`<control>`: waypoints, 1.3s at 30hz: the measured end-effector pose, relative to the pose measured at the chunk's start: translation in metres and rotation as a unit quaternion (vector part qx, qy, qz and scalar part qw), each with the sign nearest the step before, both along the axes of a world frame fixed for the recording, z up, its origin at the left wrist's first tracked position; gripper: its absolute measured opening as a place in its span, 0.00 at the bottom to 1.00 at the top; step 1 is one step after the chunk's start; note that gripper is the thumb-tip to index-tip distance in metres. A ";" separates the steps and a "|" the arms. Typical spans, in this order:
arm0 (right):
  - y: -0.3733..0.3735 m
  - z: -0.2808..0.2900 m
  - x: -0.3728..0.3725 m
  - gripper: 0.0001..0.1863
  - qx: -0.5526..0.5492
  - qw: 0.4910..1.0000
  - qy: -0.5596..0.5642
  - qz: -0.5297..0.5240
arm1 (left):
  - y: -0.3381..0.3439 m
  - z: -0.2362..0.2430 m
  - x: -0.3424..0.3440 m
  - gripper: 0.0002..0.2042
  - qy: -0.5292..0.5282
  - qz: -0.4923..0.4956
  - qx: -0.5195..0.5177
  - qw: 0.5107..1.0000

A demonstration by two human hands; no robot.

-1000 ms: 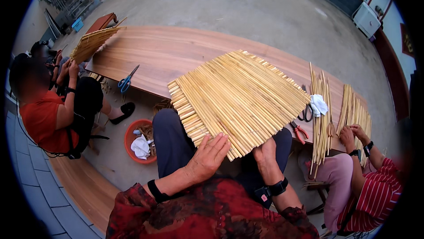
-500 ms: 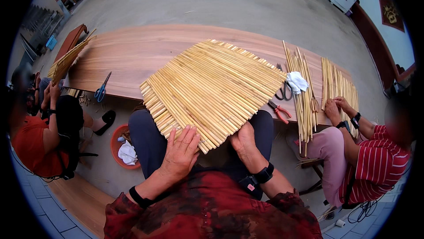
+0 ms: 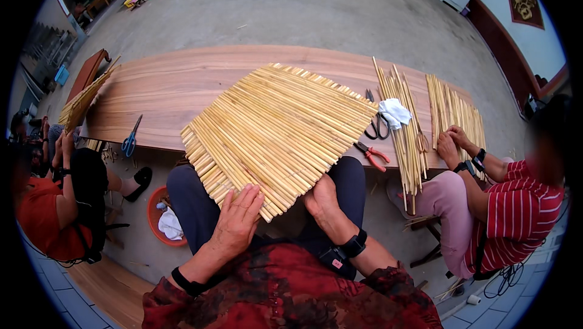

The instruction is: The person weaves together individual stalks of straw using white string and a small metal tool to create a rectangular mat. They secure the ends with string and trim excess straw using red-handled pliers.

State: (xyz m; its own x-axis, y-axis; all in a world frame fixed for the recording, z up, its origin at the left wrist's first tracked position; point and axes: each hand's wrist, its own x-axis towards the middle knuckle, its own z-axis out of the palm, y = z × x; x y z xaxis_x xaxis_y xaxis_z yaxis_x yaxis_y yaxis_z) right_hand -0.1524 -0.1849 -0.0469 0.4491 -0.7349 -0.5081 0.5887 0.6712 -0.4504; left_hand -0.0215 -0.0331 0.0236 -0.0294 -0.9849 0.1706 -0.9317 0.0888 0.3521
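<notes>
A fan-shaped mat of yellow reed stalks [image 3: 276, 134] rests across my lap and over the table's near edge, its stalks set side by side. A second band of stalks crosses at a different slant along its left side. My left hand [image 3: 237, 222] lies on the mat's near left corner, fingers extended over the stalk ends. At the near right edge, my right hand [image 3: 323, 200] grips the mat from below, its fingers partly hidden beneath it. Right of the mat on the table are black-handled scissors [image 3: 379, 127], red-handled pliers [image 3: 371, 156] and a white cloth [image 3: 395, 113].
Loose reed stalks [image 3: 404, 140] lie on the wooden table [image 3: 176, 80]. Blue-handled scissors [image 3: 131, 137] sit at its left edge. On the floor stands an orange basin [image 3: 159, 219]. A person in red stripes [image 3: 516, 213] works on another mat [image 3: 455, 113]; a person in orange [image 3: 45, 213] sits left.
The whole view has shifted slightly, with the table and neighbours lower and further left in the picture. Both hands keep their places on the mat.
</notes>
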 end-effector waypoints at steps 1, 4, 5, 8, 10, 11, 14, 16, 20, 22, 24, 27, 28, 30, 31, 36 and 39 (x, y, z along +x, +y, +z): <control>0.002 0.002 0.001 0.16 0.004 1.000 0.000 0.003 | 0.003 -0.004 0.003 0.29 -0.018 -0.005 -0.002 1.000; 0.004 0.003 0.003 0.16 0.011 1.000 0.003 -0.002 | 0.007 -0.006 0.004 0.31 -0.033 -0.002 -0.003 0.999; 0.002 -0.003 0.000 0.16 0.003 1.000 -0.011 0.000 | 0.007 -0.005 0.004 0.33 -0.031 0.003 -0.008 0.999; 0.000 -0.008 -0.002 0.16 0.001 1.000 -0.020 -0.004 | 0.007 -0.003 0.009 0.35 -0.005 -0.014 0.007 1.000; -0.001 -0.009 -0.003 0.16 -0.006 1.000 -0.019 -0.002 | 0.009 0.000 0.013 0.36 0.003 -0.007 0.016 1.000; -0.002 -0.010 -0.005 0.16 -0.011 1.000 -0.015 0.006 | 0.009 0.003 0.015 0.36 0.012 -0.009 0.022 1.000; -0.002 -0.012 -0.004 0.17 -0.011 1.000 -0.014 0.003 | 0.008 0.001 0.015 0.37 0.016 -0.010 0.026 0.999; -0.001 -0.011 -0.003 0.17 -0.008 1.000 -0.010 0.001 | 0.006 0.000 0.016 0.37 -0.005 -0.019 0.023 1.000; -0.004 -0.008 -0.004 0.17 -0.008 1.000 -0.019 0.008 | 0.004 -0.005 0.019 0.36 0.020 -0.025 0.011 0.999; -0.004 -0.006 -0.004 0.17 -0.008 1.000 -0.015 0.008 | 0.002 -0.004 0.019 0.30 -0.001 -0.031 -0.007 1.000; -0.004 -0.001 -0.003 0.17 -0.009 1.000 -0.017 0.002 | 0.002 -0.006 0.018 0.29 0.003 -0.028 -0.011 1.000; -0.002 -0.001 -0.004 0.17 -0.005 1.000 -0.011 -0.001 | 0.003 -0.011 0.019 0.27 0.004 -0.028 -0.022 0.999; -0.002 -0.003 -0.003 0.17 -0.006 1.000 -0.010 -0.004 | 0.003 -0.013 0.020 0.27 0.002 -0.028 -0.030 0.999; -0.002 -0.002 -0.004 0.17 -0.006 1.000 -0.010 -0.001 | 0.004 -0.018 0.022 0.30 0.013 -0.029 -0.040 0.999; -0.003 -0.002 -0.005 0.16 -0.010 1.000 -0.023 0.003 | 0.004 -0.018 0.024 0.32 0.021 -0.032 -0.051 0.998; -0.004 -0.006 -0.007 0.15 -0.009 0.999 -0.042 0.001 | 0.009 -0.015 0.030 0.34 0.036 -0.002 -0.052 0.998; -0.004 -0.004 -0.008 0.16 -0.016 0.999 -0.039 0.003 | 0.014 -0.017 0.034 0.35 0.039 0.013 -0.057 0.998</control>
State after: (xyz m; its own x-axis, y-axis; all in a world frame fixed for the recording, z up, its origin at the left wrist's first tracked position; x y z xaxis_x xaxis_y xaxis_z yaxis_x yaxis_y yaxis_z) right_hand -0.1606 -0.1891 -0.0513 0.4906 -0.7472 -0.4482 0.6195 0.6609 -0.4237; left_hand 0.0128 -0.0192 0.0068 0.0128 -0.9590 0.2832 -0.9045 0.1096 0.4122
